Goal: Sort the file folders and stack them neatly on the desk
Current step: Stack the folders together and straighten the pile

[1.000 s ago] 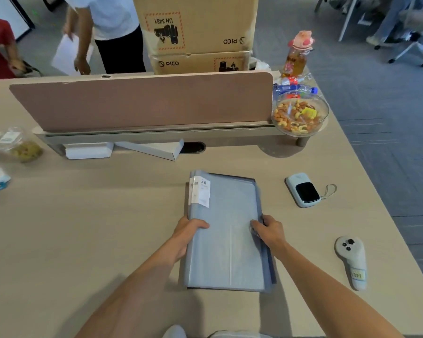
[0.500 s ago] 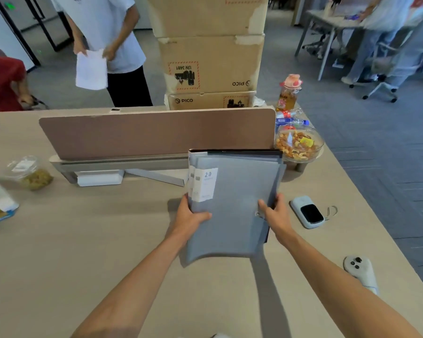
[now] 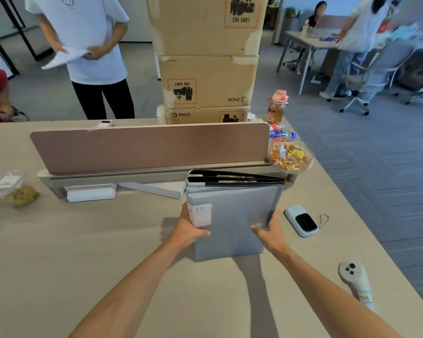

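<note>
Fingers of left hand (image 3: 190, 230) and right hand (image 3: 269, 231) clamp upright, smooth grey rectangular file folders (image 3: 232, 223) on matte desk (image 3: 83, 252).

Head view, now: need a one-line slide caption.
Left hand and right hand hold a set of grey file folders upright on the desk before the divider panel.

Two bare forearms reach in from the bottom edge, sleeveless as far as shown, ending in a bare left hand (image 3: 189, 231) and bare right hand (image 3: 270, 234), without visible rings, watch or gloves.
</note>
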`<state>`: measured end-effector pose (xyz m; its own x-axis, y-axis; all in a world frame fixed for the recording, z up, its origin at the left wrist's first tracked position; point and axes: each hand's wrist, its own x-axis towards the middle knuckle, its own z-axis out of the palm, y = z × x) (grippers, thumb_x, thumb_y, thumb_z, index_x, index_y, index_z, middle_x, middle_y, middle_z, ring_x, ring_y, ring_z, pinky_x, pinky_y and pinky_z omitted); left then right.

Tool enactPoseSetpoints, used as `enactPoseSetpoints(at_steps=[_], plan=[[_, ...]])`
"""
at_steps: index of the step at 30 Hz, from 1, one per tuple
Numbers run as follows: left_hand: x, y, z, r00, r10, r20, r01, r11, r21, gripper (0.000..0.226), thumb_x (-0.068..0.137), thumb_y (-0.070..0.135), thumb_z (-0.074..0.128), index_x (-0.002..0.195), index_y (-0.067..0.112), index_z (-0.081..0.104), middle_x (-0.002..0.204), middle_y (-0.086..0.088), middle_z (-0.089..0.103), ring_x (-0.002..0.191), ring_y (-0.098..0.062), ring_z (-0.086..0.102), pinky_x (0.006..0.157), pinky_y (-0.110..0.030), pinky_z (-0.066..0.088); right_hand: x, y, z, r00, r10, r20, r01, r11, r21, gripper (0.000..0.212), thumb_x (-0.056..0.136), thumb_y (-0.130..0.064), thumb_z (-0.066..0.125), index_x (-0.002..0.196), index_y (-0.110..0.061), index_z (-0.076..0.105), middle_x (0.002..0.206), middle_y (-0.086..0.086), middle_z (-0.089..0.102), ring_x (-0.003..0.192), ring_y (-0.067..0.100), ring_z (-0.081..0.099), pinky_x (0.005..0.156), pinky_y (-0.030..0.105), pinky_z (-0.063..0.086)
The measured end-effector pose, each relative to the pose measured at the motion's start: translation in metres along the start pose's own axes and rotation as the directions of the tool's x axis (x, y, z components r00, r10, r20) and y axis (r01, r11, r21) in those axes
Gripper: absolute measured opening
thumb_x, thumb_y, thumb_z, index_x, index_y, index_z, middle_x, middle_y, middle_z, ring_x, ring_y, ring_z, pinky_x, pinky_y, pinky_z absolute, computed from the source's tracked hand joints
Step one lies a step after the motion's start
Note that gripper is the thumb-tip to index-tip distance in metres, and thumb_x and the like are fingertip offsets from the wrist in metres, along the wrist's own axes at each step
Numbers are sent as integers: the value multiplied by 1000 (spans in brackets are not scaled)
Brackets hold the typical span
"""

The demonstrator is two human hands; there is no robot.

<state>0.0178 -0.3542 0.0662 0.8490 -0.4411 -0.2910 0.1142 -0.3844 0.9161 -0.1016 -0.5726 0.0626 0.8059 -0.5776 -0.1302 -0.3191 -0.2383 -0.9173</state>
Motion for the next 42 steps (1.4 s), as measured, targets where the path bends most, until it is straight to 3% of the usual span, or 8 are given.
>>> enactPoseSetpoints(at_steps=[5,9,13,19,24,31,36,42], plan=[[-3,-9,1,998,-31,-62,39,990,134,78,56,17,81,117,31,35,112,6,55,110,-23,58,90,-41,53,-1,3,6,999,37,-28,-41,983,-178,73,75,0,71,133,-5,27,118,-2,38,109,19,45,85,25,37],[-3,-4,3,996,-57,-74,75,963,258,63,62,24,78,114,22,42,108,-3,63,98,-27,63,80,-40,55,-4,5,-1,996,86,-21,-89,959,-268,57,79,1,62,126,-11,32,110,-2,48,81,10,54,69,21,46],[-2,-10,15,991,-136,12,127,947,295,61,67,27,78,113,22,37,105,2,57,95,-25,60,78,-35,50,-14,19,-9,994,80,-79,-98,961,-260,67,75,-6,67,132,-16,33,121,-3,50,105,15,53,89,38,50],[6,-19,66,962,-245,119,219,955,201,68,77,14,76,129,10,32,127,-11,55,99,-23,55,60,-28,50,-18,48,-27,948,228,-223,-253,963,-93,43,72,12,60,101,-13,39,95,6,55,87,26,58,67,34,50],[16,-21,106,934,-351,69,328,917,229,79,69,37,76,131,20,30,125,-7,58,97,-25,60,82,-40,56,8,88,-51,942,274,-193,-294,952,-82,49,66,12,61,108,-9,46,98,8,60,91,26,61,75,36,52],[36,-22,144,878,-478,-11,454,827,332,91,59,56,66,133,18,29,124,-8,56,100,-30,63,84,-45,58,50,128,-72,934,349,-71,-356,917,-177,69,74,1,64,135,-8,33,85,3,54,83,23,56,78,37,50],[46,-24,160,846,-530,-51,524,812,255,91,47,54,67,127,23,36,119,-3,61,99,-28,65,85,-44,59,57,140,-81,965,255,-57,-261,921,-288,23,70,-8,65,68,-17,44,61,0,48,59,23,49,48,26,33],[60,-24,167,852,-516,-82,514,799,314,89,46,57,67,122,20,40,119,-5,61,99,-29,66,84,-42,59,62,151,-88,977,200,-79,-215,918,-334,27,71,-13,67,64,-12,41,63,10,55,56,21,49,48,27,36]])
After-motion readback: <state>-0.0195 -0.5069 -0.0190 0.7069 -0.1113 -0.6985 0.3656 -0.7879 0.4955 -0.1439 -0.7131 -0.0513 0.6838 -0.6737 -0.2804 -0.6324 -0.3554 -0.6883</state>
